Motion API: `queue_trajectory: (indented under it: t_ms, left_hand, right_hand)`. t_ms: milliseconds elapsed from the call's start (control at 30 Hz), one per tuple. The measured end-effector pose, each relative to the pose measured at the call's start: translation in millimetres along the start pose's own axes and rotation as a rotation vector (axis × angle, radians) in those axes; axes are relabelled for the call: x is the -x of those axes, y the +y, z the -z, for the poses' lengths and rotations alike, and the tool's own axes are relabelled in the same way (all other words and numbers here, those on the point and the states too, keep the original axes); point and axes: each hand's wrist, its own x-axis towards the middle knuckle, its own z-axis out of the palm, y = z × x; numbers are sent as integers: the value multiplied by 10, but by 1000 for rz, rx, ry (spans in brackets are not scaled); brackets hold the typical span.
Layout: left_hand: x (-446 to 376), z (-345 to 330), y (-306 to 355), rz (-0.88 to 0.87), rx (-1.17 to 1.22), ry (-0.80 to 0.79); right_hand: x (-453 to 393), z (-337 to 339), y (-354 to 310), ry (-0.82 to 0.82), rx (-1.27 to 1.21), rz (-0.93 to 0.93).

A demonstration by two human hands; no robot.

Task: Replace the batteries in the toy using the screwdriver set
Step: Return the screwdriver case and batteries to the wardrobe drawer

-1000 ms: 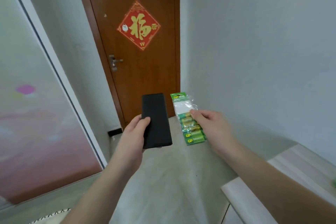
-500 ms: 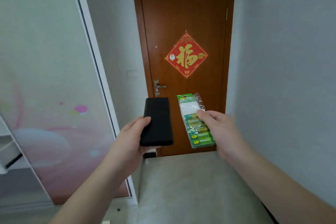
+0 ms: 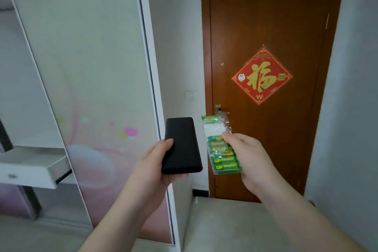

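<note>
Nearest the camera, two bare forearms reach forward over a pale grey floor (image 3: 235, 229). The left hand (image 3: 155, 161) grips a flat black case (image 3: 181, 145) from below and from its left edge, the thumb lying across the left side of its top face and the other fingers curled under it; the case is closed and points away from the person, tilted slightly left. Just right of it, not touching, the right hand (image 3: 247, 155) pinches a green pack of batteries (image 3: 222, 149), thumb on the front near the middle and the fingers curled behind. The pack stands nearly upright, its clear crinkled top above the thumb and the green and gold cells below. The toy is not in view.

To the left, a white drawer (image 3: 38, 166) stands pulled out from an open cupboard, beside a frosted sliding panel (image 3: 92, 67) with a pink and yellow pattern low on it. Beyond the hands is a closed brown door (image 3: 266, 26), with a metal handle (image 3: 222, 111) just above the pack and a red diamond sticker (image 3: 261, 75) bearing a gold character. A white wall switch (image 3: 190, 94) sits left of the door frame. A plain grey wall (image 3: 353, 108) runs along the right.
</note>
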Motion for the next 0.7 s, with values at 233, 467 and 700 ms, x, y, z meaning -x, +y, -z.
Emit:
queue_trajectory:
  t_ms: [233,467,700]
  left_hand:
    - [-640,496,147,-32,24,62]
    - [-1286,826,183,-54,20,118]
    - [-2022,783,-86,-95,39,248]
  right_hand:
    - [-691,-565,74,-32,-7,-16]
    - [-1354,-876,267,-69,-14,-53]
    - [-2208,-926,552,-153,-36,-79]
